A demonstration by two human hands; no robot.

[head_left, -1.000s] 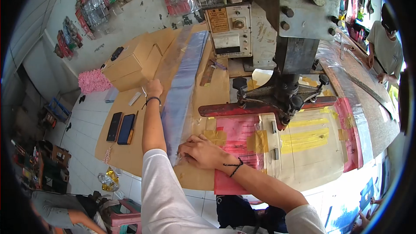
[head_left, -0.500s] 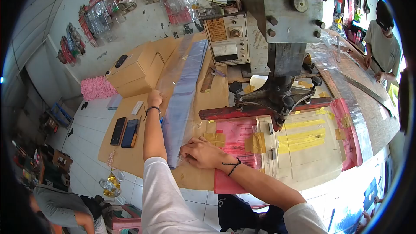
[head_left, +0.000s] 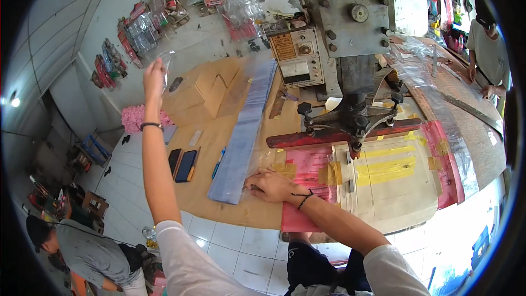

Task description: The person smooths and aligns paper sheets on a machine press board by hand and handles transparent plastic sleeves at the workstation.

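Note:
My left hand [head_left: 154, 81] is raised high on the left, level with the box. Its fingers are pinched round a piece of clear plastic film [head_left: 167, 61], seen only as a faint glint. My right hand [head_left: 268, 185] rests low on the brown tabletop, fingers curled down; what lies under them is hidden. Just left of its fingertips is the lower end of a long stack of bluish plastic strips [head_left: 244, 131], running slantwise up the table. A blue pen [head_left: 219, 163] lies left of the stack.
A press with a red-edged bar [head_left: 345, 134] stands over a taped board [head_left: 394, 197] and red sheet [head_left: 307, 167]. Left are a cardboard box [head_left: 200, 96], phone [head_left: 186, 165] and pink pile [head_left: 134, 118]. One person [head_left: 487, 60] works at right; another [head_left: 93, 252] sits lower left.
My left hand has risen from beside the box, up and to the left, with film in its fingers. My right hand stays on the table. The head view has shifted somewhat.

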